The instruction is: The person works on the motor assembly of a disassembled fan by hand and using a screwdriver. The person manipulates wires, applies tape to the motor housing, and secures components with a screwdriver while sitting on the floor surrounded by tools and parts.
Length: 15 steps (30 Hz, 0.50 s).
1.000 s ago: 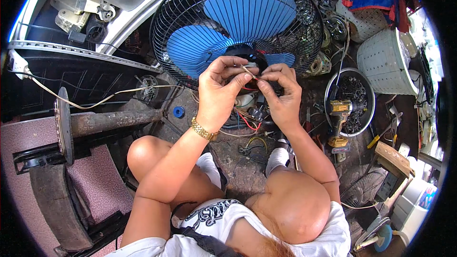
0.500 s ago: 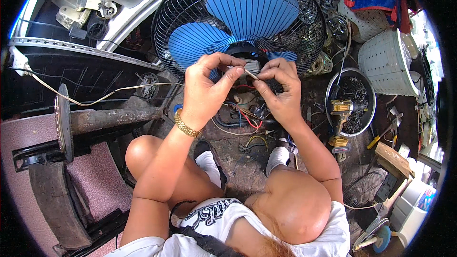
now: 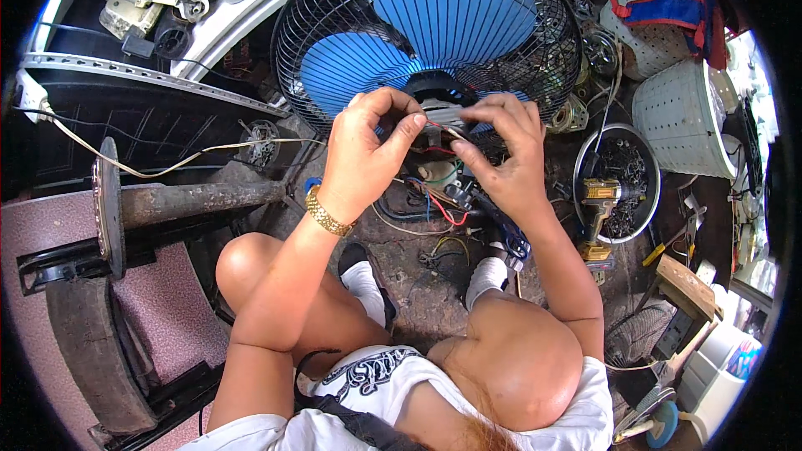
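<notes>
My left hand (image 3: 376, 129) is closed in a pinch on a thin wire (image 3: 444, 129), red near my fingertips and whitish toward its other end. My right hand (image 3: 511, 140) is just beside that end, its thumb and fingers apart around it. Behind my hands lies a floor-type fan with blue blades (image 3: 455, 8) inside a black wire cage. The grey fan motor (image 3: 443, 113) is partly hidden by my fingers. Below it, red, blue and other loose wires (image 3: 443, 207) spread around the fan's black base parts.
To the right, a metal bowl of screws (image 3: 622, 221) has a yellow cordless drill (image 3: 599, 209) at its edge. A white perforated basket (image 3: 681, 121) stands beyond. On the left are a metal post with a round plate (image 3: 200, 205) and a pale cable (image 3: 180, 169).
My right thumb and fingers have parted and shifted slightly right, off the wire's whitish piece. A red stretch of wire now shows between my hands. My left hand keeps its pinch.
</notes>
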Each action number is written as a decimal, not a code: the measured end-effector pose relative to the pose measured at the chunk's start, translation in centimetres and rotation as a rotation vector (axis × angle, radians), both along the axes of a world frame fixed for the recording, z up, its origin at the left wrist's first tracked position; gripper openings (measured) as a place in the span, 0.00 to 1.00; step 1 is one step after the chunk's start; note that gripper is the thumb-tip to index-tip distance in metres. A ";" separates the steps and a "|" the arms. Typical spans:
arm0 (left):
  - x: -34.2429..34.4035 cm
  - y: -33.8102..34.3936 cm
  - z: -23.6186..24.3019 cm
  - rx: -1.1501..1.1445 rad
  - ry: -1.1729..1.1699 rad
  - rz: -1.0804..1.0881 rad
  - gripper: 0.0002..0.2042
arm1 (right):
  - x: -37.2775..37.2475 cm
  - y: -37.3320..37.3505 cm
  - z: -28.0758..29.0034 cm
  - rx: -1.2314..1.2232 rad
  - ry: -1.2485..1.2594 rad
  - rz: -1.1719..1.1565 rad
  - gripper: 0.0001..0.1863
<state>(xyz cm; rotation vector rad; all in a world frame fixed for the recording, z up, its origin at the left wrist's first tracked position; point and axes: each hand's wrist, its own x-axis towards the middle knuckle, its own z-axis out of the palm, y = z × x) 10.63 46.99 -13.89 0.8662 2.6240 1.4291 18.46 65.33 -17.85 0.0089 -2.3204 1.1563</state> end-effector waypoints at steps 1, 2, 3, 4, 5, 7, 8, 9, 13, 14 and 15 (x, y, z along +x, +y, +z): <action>-0.1 -0.1 0.3 -0.012 0.035 -0.022 0.04 | -0.2 -0.3 0.3 -0.042 0.016 -0.002 0.09; -0.1 -0.1 0.6 -0.025 0.069 -0.043 0.04 | -0.6 -0.5 0.3 -0.046 0.037 0.038 0.08; 0.0 0.0 0.9 -0.066 0.106 -0.053 0.04 | -0.8 -0.5 0.0 -0.079 0.015 0.071 0.08; 0.1 0.1 1.5 -0.106 0.149 -0.062 0.04 | -1.0 -0.5 -0.1 -0.111 -0.001 0.107 0.08; 0.1 0.1 1.8 -0.145 0.191 -0.069 0.04 | -1.2 -0.5 -0.2 -0.142 -0.017 0.143 0.08; -0.1 0.1 2.0 -0.090 0.220 -0.057 0.04 | -1.3 -0.2 0.1 -0.171 0.005 0.148 0.07; -0.3 0.1 2.0 -0.062 0.234 -0.050 0.04 | -1.3 -0.1 0.2 -0.178 -0.001 0.150 0.06; -0.6 -0.3 2.3 -0.090 0.239 0.002 0.03 | -1.3 0.0 0.2 -0.185 -0.007 0.151 0.06; -2.3 -1.6 2.8 -0.245 0.400 -0.128 0.04 | -1.4 0.0 -0.2 -0.327 -0.021 0.157 0.04; -2.0 -1.3 2.6 -0.309 0.411 -0.211 0.05 | -1.4 -0.1 -0.3 -0.358 -0.037 0.157 0.04; -1.8 -1.0 2.3 -0.372 0.422 -0.295 0.07 | -1.4 -0.2 -0.4 -0.390 -0.053 0.157 0.04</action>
